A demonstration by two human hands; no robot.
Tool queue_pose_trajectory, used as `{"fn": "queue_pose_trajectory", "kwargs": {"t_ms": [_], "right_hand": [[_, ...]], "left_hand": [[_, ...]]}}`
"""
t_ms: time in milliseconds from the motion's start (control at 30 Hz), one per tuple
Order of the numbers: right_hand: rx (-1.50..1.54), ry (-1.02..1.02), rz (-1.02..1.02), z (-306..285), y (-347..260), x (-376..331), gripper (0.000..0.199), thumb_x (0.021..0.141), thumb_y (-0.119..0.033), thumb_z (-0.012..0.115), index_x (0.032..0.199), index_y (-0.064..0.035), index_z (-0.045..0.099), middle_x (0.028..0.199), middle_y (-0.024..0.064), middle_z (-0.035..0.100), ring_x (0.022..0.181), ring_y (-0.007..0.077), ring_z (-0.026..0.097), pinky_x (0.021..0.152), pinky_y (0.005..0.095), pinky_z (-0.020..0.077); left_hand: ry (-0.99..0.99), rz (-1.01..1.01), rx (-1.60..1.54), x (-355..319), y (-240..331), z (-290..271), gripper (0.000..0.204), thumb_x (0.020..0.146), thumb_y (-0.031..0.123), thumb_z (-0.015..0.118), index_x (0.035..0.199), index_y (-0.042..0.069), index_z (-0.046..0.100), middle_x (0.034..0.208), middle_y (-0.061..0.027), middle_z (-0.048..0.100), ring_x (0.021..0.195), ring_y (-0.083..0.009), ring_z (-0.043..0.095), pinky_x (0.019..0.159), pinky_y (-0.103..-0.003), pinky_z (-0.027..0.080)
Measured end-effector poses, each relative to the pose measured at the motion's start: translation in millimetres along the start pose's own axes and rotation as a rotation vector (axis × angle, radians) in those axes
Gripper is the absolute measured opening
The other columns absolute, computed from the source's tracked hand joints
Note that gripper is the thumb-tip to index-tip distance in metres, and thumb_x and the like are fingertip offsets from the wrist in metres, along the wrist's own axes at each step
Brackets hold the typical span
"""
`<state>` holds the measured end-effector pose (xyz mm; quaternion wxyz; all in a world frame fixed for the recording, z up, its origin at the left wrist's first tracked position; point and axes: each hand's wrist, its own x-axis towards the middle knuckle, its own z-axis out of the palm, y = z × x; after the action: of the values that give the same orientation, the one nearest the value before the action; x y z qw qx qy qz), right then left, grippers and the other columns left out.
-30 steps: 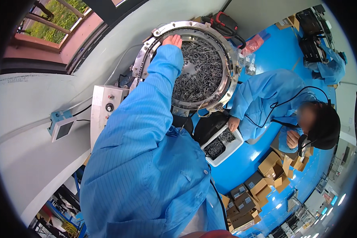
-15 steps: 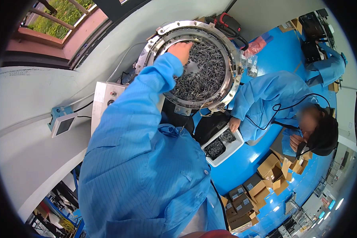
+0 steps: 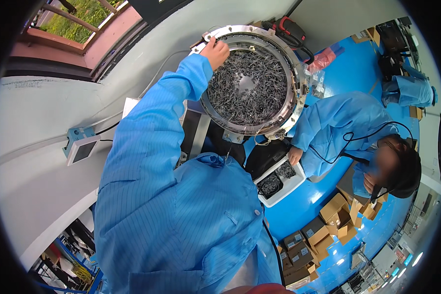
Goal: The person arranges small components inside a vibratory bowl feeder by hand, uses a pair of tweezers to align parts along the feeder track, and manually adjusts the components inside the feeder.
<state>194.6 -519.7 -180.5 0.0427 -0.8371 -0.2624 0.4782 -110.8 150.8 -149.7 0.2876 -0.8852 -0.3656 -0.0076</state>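
Observation:
My left hand reaches from a blue sleeve to the upper left rim of a round metal feeder bowl. Its fingers are bent together at the rim; anything between them is too small to make out. Inside the bowl lies a thick layer of small dark, slim metal parts, around a pale bare spot near the middle. No part of my right hand shows.
At the right, a co-worker in blue rests a hand on a white bin holding dark parts. A small screen is fixed to the left wall. Cardboard boxes stand on the blue floor. A red-and-black machine sits behind the bowl.
My left hand has moved from over the parts inside the bowl, up and left to its rim. The bowl has shifted slightly rightward in view, and more of its parts show.

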Motion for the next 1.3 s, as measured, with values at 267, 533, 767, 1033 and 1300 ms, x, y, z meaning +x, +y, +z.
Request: {"fn": "queue_pose_trajectory", "kwargs": {"t_ms": [267, 533, 767, 1033, 1300], "right_hand": [[-0.017, -0.004, -0.007, 21, 18, 1, 0.032, 0.077, -0.031, 0.058, 0.096, -0.0053, 0.056, 0.084, 0.0150, 0.061, 0.077, 0.0293, 0.056, 0.069, 0.0361, 0.0436], [0.157, 0.037, -0.233, 23, 30, 10, 0.033, 0.077, -0.030, 0.058, 0.099, -0.0046, 0.056, 0.085, 0.0155, 0.061, 0.078, 0.0290, 0.057, 0.069, 0.0356, 0.0437], [0.103, 0.007, 0.002, 5, -14, -14, 0.031, 0.079, -0.028, 0.056, 0.098, -0.0036, 0.056, 0.085, 0.0155, 0.061, 0.078, 0.0271, 0.056, 0.070, 0.0348, 0.0437], [0.126, 0.026, 0.047, 8, -21, -19, 0.031, 0.080, -0.028, 0.055, 0.098, -0.0028, 0.056, 0.084, 0.0161, 0.061, 0.076, 0.0255, 0.055, 0.070, 0.0344, 0.0435], [0.152, -0.006, -0.072, 8, -12, -13, 0.030, 0.080, -0.028, 0.054, 0.097, -0.0028, 0.056, 0.085, 0.0171, 0.060, 0.076, 0.0265, 0.055, 0.069, 0.0349, 0.0433]], "left_hand": [[-0.117, 0.080, 0.209, 36, -17, 14, 0.018, 0.075, 0.020, 0.053, 0.091, 0.012, 0.058, 0.088, -0.0078, 0.055, 0.075, -0.0208, 0.049, 0.070, -0.037, 0.038], [0.286, 0.132, -0.091, 46, 7, -8, 0.011, 0.075, 0.017, 0.052, 0.078, 0.012, 0.062, 0.070, -0.0053, 0.057, 0.064, -0.0209, 0.053, 0.061, -0.035, 0.041], [-0.230, -0.158, -0.133, 68, -3, 29, 0.012, 0.077, 0.014, 0.050, 0.078, 0.011, 0.062, 0.071, -0.0070, 0.061, 0.062, -0.0236, 0.059, 0.055, -0.037, 0.044], [-0.422, -0.274, -0.329, 81, 16, 0, 0.021, 0.081, 0.014, 0.046, 0.088, 0.003, 0.062, 0.079, -0.0132, 0.062, 0.068, -0.0296, 0.061, 0.055, -0.049, 0.048], [-0.624, -0.265, -0.155, 82, 19, 48, 0.026, 0.080, 0.012, 0.046, 0.094, -0.004, 0.061, 0.089, -0.0199, 0.059, 0.072, -0.0359, 0.060, 0.054, -0.056, 0.047]]}}
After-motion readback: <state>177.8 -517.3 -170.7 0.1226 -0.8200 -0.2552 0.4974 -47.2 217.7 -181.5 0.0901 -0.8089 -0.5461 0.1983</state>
